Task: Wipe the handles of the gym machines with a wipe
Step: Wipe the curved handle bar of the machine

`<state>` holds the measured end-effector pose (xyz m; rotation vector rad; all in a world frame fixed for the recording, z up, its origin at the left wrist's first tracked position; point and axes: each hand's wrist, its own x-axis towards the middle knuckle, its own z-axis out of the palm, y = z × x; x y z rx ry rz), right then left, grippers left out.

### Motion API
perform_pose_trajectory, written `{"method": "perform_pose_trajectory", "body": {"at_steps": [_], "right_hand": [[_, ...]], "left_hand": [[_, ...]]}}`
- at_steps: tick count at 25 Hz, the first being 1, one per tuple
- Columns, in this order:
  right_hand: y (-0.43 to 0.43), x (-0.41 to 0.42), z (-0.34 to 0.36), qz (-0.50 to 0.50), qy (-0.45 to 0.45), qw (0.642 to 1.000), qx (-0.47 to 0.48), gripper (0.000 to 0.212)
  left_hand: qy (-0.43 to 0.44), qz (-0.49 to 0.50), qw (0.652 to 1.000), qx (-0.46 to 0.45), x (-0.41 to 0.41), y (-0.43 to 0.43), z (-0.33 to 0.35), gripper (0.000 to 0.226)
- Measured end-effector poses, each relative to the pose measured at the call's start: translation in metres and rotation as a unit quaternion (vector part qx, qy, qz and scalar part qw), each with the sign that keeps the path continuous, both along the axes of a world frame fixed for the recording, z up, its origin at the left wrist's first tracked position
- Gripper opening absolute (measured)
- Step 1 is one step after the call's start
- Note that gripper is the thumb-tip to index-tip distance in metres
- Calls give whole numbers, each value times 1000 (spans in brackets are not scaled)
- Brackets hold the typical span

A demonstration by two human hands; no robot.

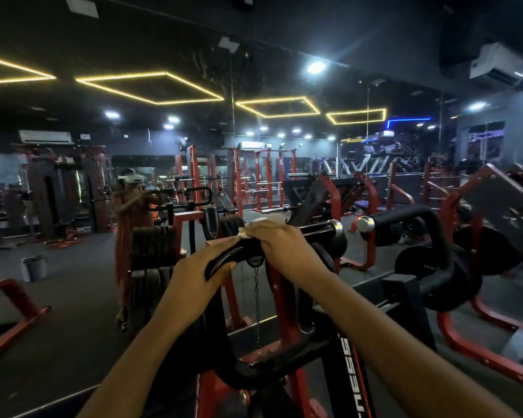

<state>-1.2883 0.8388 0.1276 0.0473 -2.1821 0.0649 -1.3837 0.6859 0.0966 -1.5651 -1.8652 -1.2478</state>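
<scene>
A black bar handle (314, 229) with a chrome end cap runs across the middle of the head view, on a red and black machine. My right hand (280, 239) is curled over the bar and presses a white wipe (261, 222) onto it; the wipe shows above my knuckles. My left hand (201, 268) grips the bar's left, down-curved end just beside the right hand. A thin chain (256, 300) hangs below the bar between my forearms.
A second black curved handle (426, 224) with a chrome cap stands to the right. Weight plates (153, 247) sit left of the bar. A mirror ahead reflects a person (130, 224). A grey bin (34, 267) stands on the floor at left. Red racks fill the background.
</scene>
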Motion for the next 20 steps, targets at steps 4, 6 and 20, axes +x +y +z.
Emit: {"method": "perform_pose_trajectory", "body": {"at_steps": [4,6,20], "right_hand": [[38,31,-2,-33,-49,996,72,41],[65,46,0,-79,-48,992,83,39],[66,36,3,-58,-56,996,35,31]], "left_hand": [[2,0,1000,-6,-5,0,-2,45],[1,0,1000,-8,-5,0,-2,45],[120,77,987,-74,12,13,23,47]]}}
